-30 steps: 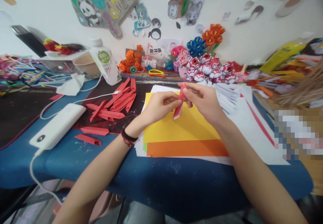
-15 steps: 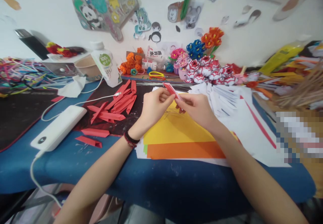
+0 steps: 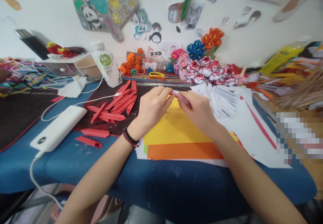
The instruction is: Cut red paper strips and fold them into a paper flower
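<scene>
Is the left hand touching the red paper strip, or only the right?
Touching. In the head view, the left hand and right hand both pinch the red paper strip: fingertips of each close on it, no gap visible, above the yellow sheet.

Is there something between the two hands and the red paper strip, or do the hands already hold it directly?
Nothing visible stands between them. The left hand and the right hand both pinch the folded red paper strip directly with their fingertips, above the yellow sheet.
</scene>
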Motion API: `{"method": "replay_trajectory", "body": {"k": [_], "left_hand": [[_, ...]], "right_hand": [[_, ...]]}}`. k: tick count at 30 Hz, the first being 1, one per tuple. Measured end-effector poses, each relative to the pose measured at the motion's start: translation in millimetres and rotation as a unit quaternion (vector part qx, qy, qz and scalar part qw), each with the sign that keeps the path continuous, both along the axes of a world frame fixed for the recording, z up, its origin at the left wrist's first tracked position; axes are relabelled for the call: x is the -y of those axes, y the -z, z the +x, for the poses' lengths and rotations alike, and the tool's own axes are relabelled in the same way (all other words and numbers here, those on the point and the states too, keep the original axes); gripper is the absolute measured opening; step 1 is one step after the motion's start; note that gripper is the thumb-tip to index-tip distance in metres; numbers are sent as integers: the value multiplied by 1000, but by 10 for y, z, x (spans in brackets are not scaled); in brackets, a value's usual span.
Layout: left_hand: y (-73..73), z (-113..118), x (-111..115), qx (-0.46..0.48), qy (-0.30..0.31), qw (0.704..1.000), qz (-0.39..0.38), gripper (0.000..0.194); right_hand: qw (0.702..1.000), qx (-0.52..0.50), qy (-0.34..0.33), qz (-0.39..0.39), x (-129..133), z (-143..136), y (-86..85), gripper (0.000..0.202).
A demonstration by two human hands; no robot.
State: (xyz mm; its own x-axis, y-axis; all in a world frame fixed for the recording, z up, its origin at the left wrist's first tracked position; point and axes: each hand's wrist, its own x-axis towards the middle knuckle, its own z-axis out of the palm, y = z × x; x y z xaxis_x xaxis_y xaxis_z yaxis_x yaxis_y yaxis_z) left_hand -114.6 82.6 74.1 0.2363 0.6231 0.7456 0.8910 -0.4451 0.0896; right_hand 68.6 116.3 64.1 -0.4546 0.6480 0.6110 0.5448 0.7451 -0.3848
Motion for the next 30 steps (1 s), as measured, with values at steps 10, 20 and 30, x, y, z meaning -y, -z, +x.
{"method": "replay_trajectory", "body": {"k": [10,20,30], "left_hand": [[45,4,-18,30,34,999,5,21],[46,18,-17,105,55,993,-9,17],[89,75,11,162,65,984,-34,18]], "right_hand": [[1000,0,6,19,15,-19,-13,19],[999,-13,29,39,95,-89,-13,25],[997,-38,50,42,146,-119,0,22]]}}
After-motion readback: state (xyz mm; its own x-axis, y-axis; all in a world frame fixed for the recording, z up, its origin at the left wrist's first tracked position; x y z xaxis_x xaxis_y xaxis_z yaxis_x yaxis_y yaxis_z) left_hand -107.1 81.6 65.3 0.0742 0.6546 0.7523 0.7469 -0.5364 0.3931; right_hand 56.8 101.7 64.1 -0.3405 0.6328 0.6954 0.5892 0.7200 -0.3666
